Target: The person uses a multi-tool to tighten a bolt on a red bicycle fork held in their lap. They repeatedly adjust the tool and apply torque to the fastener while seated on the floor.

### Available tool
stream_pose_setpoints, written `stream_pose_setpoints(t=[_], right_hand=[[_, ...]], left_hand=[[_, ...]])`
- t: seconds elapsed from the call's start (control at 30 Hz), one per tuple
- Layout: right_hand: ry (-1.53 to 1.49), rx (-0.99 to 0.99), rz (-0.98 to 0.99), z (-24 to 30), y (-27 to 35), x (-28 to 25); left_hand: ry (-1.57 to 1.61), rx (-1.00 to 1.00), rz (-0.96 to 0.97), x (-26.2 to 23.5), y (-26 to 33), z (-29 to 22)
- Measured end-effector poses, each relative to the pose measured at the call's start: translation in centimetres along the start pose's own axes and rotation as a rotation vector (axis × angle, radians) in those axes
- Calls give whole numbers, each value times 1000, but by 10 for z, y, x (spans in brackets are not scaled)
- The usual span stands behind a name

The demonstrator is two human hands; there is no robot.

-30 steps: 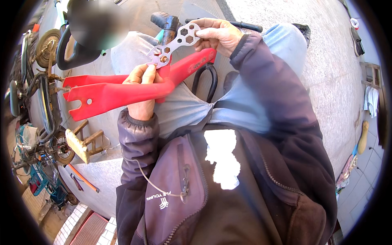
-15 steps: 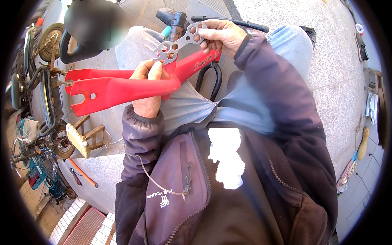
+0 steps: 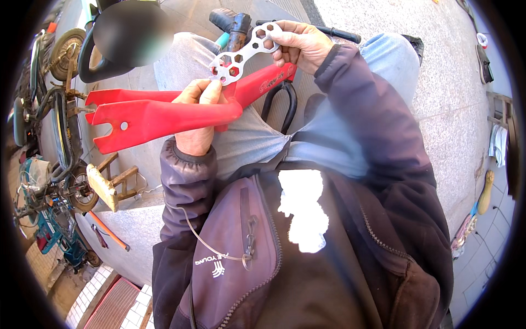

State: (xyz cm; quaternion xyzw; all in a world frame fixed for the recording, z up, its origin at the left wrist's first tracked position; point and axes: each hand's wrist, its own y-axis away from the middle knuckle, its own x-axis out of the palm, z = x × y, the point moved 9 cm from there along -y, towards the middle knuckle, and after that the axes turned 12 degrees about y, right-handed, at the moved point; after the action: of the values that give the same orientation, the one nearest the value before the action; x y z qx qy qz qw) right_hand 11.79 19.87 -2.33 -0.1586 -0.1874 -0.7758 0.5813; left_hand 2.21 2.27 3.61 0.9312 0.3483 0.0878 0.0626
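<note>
The granite pavement [image 3: 438, 109] spreads pale and speckled all round the seated person, whose grey-trousered lap fills the middle of the view. A dark jacket and a purple waist bag [image 3: 230, 257] with a thin cord crowd the lower part. Off to the left a cluster of parked bicycles [image 3: 49, 109] stands on the paving, wheels and frames tangled together, with a small wooden stool [image 3: 112, 183] just beside them and an orange-handled tool [image 3: 109, 230] lying on the ground nearby.

Across the lap lies a long red bicycle fork [image 3: 159, 115], its two flat blades pointing left, slotted ends showing, its narrower stem running up to the right. The left hand [image 3: 197, 120] is wrapped round the fork where the blades join, fingers closed over it from above, and its thumb and forefinger also touch the lower end of the wrench. A dark handlebar grip [image 3: 233, 24] sticks up behind the knees.

The flat metal multi-hole wrench [image 3: 244, 52], pierced with hexagonal openings of several sizes, is held slanting above the fork's stem. The right hand [image 3: 301, 44] pinches its upper end between fingers and thumb. The two hands sit apart, joined only by the wrench spanning between them.
</note>
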Motion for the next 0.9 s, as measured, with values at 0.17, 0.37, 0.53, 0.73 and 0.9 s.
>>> stream_pose_setpoints(t=[0.17, 0.37, 0.53, 0.73, 0.9], right_hand=[[-92, -19, 63, 5, 2, 7], [-340, -102, 193, 18, 8, 36], [-131, -160, 285, 26, 14, 63], [-303, -91, 326, 8, 10, 69], [-155, -56, 167, 13, 7, 73]], left_hand=[[40, -11, -20, -3, -1, -1], [126, 5, -52, -5, -2, 1], [341, -67, -36, -2, -2, 9], [394, -143, -43, 4, 0, 12], [338, -220, 50, 13, 1, 11]])
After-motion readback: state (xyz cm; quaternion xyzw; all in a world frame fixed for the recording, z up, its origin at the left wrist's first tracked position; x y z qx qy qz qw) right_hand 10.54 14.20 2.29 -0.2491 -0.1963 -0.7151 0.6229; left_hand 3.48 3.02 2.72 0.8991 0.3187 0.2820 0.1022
